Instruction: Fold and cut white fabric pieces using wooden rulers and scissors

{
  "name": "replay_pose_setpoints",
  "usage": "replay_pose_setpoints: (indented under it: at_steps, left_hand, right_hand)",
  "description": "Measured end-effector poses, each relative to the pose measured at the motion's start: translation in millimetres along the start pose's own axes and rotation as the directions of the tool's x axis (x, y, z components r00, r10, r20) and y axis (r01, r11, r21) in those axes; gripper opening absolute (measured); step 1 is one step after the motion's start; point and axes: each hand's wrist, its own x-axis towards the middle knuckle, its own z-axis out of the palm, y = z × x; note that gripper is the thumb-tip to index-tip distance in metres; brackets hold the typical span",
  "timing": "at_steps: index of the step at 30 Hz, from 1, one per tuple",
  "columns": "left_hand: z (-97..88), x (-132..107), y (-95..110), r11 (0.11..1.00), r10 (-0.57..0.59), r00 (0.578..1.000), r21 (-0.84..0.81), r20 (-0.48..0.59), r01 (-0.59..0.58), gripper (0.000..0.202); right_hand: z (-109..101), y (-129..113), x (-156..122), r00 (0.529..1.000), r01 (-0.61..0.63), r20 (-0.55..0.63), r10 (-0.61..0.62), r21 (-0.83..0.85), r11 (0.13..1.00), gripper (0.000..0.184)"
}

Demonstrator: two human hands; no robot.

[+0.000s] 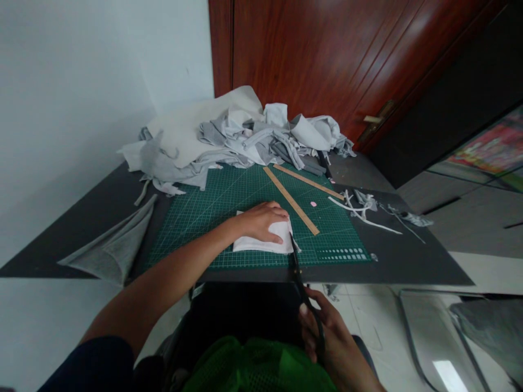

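Observation:
My left hand [261, 220] lies flat, fingers together, pressing a folded white piece of fabric [261, 244] onto the green cutting mat [229, 201]. My right hand [330, 337] grips the handles of black scissors [300, 283] below the table's front edge. The blades point up and away and meet the right edge of the white fabric beside my left fingertips.
Two wooden rulers [291, 200] lie on the mat to the right. A heap of grey and white cloth [237, 136] fills the back of the dark table [392, 256]. A grey folded piece [114, 245] lies at the left, with thin fabric strips [363, 209] at the right.

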Motion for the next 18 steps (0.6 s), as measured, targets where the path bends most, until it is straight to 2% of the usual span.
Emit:
replay_pose_setpoints:
  at_steps: [4, 8, 12, 18]
  left_hand:
    - [-4.9, -1, 11, 0.996, -0.056, 0.998, 0.064, 0.03, 0.054, 0.057]
    - [-9.1, -1, 20, 0.995, -0.056, 0.997, 0.086, 0.057, 0.051, 0.046]
    - [-8.6, -2, 14, 0.998, -0.025, 0.998, 0.058, 0.064, 0.021, 0.038]
    - [-4.7, -3, 0, 1.0, -0.014, 1.0, -0.008, 0.016, 0.014, 0.058]
  right_hand:
    - [-10, 7, 3, 0.997, -0.057, 0.048, 0.053, 0.079, 0.995, 0.07]
    - [-18, 6, -6, 0.995, -0.078, 0.061, 0.074, 0.061, 0.995, 0.064]
    - [-17, -1, -10, 0.994, -0.108, 0.026, 0.106, 0.09, 0.99, 0.065]
    - [-11, -4, 6, 0.995, -0.084, 0.063, 0.078, 0.087, 0.993, 0.064]
